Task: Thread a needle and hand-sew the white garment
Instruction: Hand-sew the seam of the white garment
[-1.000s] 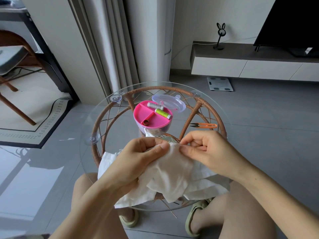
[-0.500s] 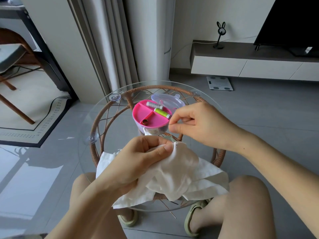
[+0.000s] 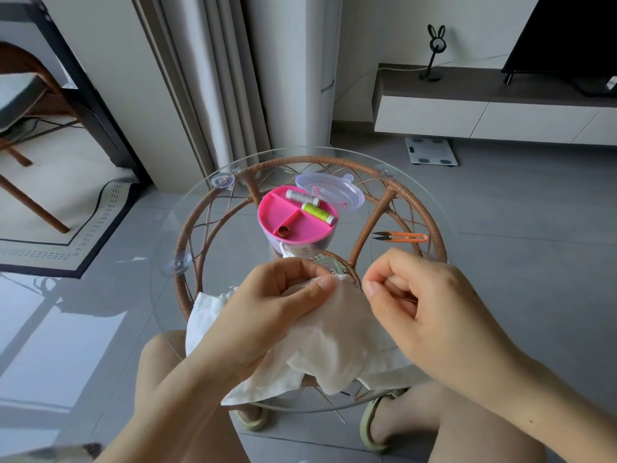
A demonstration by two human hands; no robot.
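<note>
From my head camera, my left hand point(image 3: 267, 302) is clamped on the white garment point(image 3: 337, 332): thumb and forefinger pinch up a fold of its edge, while the rest of the cloth drapes over the near rim of the glass table point(image 3: 187, 228) towards my knees. My right hand point(image 3: 430, 302) sits just to the right of that fold, thumb and forefinger pressed together and the other fingers curled. A thin dark line under them I take for the needle point(image 3: 408, 297), lying roughly crosswise and pointing left at the pinched edge; the thread is too fine to see. I judge the next stitch goes leftwards into the fold. The pink sewing box point(image 3: 293, 222) and orange snips point(image 3: 400, 237) lie beyond.
</note>
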